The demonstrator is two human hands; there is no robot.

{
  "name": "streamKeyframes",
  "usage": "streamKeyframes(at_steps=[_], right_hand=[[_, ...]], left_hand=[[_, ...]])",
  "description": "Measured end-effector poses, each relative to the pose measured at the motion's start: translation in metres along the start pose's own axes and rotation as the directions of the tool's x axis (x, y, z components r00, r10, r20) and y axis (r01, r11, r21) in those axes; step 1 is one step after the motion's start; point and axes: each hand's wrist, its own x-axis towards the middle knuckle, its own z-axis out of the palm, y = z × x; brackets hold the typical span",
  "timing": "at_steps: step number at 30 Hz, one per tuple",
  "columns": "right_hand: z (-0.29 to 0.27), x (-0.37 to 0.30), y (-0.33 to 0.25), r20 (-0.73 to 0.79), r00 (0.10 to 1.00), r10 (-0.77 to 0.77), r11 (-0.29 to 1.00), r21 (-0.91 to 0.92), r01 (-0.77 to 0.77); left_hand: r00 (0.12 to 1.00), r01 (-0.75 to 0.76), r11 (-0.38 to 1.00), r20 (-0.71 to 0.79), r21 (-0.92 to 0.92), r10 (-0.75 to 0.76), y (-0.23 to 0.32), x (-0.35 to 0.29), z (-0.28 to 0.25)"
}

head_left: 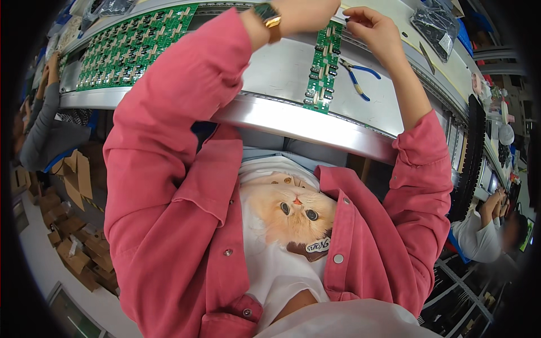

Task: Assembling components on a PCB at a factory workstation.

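A narrow green circuit board [322, 70] with black and pale parts lies across the conveyor rails in front of me. My left hand [307, 16] is at the board's far end; the upper edge cuts it off and its fingers are mostly hidden. Just right of the same end is my right hand [375, 31], its thumb and fingertips pinched together around something small and dark that I cannot make out. Beside the board, below my right hand, lie wire cutters [358, 79] with blue and yellow handles.
Several joined green circuit boards [132, 48] sit on the rails at left. The metal front rail [304, 127] runs before me. At far right is a dark plastic bag [435, 31]. Cardboard boxes [76, 248] stand on the left floor; other people work at both sides.
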Motion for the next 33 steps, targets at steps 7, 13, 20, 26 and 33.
streamKeyframes(at_steps=[7, 13, 20, 26, 33], right_hand=[[0.003, -0.020, 0.006, 0.101, 0.972, -0.211, 0.959, -0.169, 0.226], [0.005, -0.026, 0.003, 0.203, 0.954, -0.221, 0.909, -0.311, 0.277], [0.005, -0.027, 0.005, 0.202, 0.951, -0.235, 0.914, -0.287, 0.287], [0.006, -0.026, 0.005, 0.216, 0.954, -0.207, 0.924, -0.279, 0.263], [0.006, -0.023, 0.006, 0.247, 0.948, -0.202, 0.918, -0.289, 0.271]], left_hand=[[0.904, 0.201, 0.979, -0.391, 0.030, -0.173, -0.042, 0.064, 0.041], [0.878, 0.348, 0.928, -0.394, 0.131, -0.273, -0.043, 0.084, 0.054], [0.872, 0.317, 0.935, -0.435, 0.156, -0.223, -0.041, 0.085, 0.059], [0.864, 0.214, 0.976, -0.472, 0.029, -0.175, -0.021, 0.062, 0.037], [0.896, 0.041, 0.996, -0.438, -0.085, -0.074, -0.023, 0.042, 0.026]])
